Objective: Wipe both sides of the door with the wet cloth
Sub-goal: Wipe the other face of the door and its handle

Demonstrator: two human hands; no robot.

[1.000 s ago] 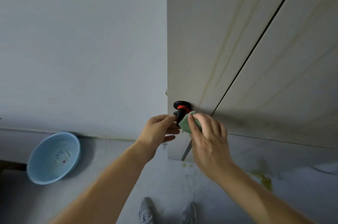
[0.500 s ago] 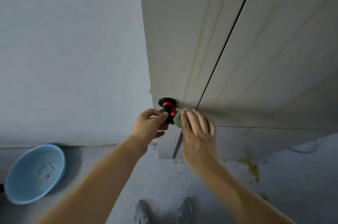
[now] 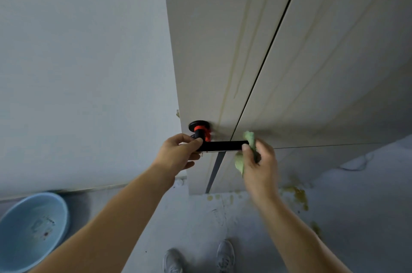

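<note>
Door (image 3: 214,54): standing ahead of both hands, streaked face rising above them; lever handle (image 3: 223,146) lying horizontally between them; left hand (image 3: 176,155) gripping its pivot end; right hand (image 3: 262,169), nearer the face, clutching the wet cloth (image 3: 239,162) at its free tip.

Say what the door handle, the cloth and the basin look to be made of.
The door handle: likely metal, matt black; straight, sharp-edged bar with no shine. The cloth: soft green fabric, perhaps microfibre; it crumples and droops in the right hand. The basin: probably plastic, pale blue, smooth with a sheen.
</note>
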